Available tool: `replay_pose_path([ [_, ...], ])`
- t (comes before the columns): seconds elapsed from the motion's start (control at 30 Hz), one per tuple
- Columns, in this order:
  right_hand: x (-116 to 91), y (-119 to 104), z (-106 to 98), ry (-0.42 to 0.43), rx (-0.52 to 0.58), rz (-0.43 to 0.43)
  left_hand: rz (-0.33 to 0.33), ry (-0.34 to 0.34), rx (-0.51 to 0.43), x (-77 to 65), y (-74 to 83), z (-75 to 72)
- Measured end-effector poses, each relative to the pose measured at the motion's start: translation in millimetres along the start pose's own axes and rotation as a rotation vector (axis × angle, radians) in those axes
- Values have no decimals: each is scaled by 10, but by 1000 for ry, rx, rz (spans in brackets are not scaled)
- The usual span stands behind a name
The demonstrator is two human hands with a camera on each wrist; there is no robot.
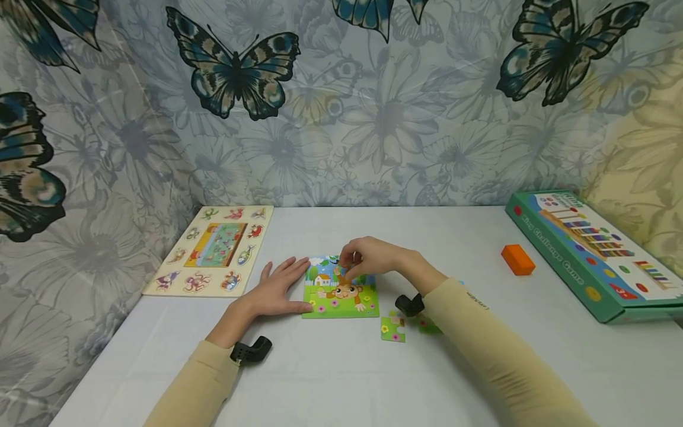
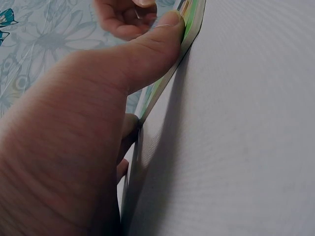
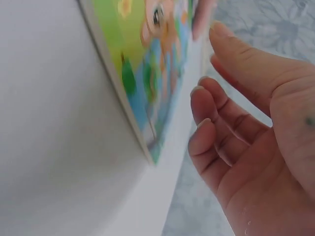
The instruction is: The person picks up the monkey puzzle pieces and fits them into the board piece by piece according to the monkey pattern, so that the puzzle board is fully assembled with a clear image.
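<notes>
A small square jigsaw puzzle (image 1: 341, 302) with a monkey on green grass lies on the white table. My left hand (image 1: 274, 295) is spread at its left side, the thumb resting on the lower left corner and a fingertip by the upper left edge. Over the puzzle's upper right part hovers my right hand (image 1: 368, 258). In the right wrist view the right hand's fingers (image 3: 202, 140) are loosely bent, with a gap to the thumb and nothing visible between them. One loose puzzle piece (image 1: 393, 330) lies near the lower right corner; another piece (image 1: 428, 324) is partly hidden by the right forearm.
At the back left lies a cream board (image 1: 208, 249) with animal pictures. An orange block (image 1: 517, 260) sits on the right, beside a green game box (image 1: 592, 255). Behind the table (image 1: 320, 379) hangs butterfly-patterned cloth (image 1: 373, 148).
</notes>
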State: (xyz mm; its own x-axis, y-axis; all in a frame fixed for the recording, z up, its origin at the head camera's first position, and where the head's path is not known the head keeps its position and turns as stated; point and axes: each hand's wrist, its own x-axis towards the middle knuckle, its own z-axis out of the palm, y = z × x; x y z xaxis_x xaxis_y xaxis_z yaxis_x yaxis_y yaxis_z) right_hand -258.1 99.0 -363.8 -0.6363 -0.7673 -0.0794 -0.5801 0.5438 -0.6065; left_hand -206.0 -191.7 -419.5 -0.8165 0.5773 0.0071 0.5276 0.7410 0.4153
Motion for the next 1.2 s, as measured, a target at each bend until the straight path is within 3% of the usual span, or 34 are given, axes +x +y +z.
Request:
replay_pose_path([
  [0.6,-797,326,-436,140,21,124,4,0,-3,-6,30,-10],
  [0.9,-1242,508,-482,149,33,178,5,-5,-8,6,25,-6],
  [1.2,-1597,662,-402,126,7,249,7,-1,-2,3,5,6],
])
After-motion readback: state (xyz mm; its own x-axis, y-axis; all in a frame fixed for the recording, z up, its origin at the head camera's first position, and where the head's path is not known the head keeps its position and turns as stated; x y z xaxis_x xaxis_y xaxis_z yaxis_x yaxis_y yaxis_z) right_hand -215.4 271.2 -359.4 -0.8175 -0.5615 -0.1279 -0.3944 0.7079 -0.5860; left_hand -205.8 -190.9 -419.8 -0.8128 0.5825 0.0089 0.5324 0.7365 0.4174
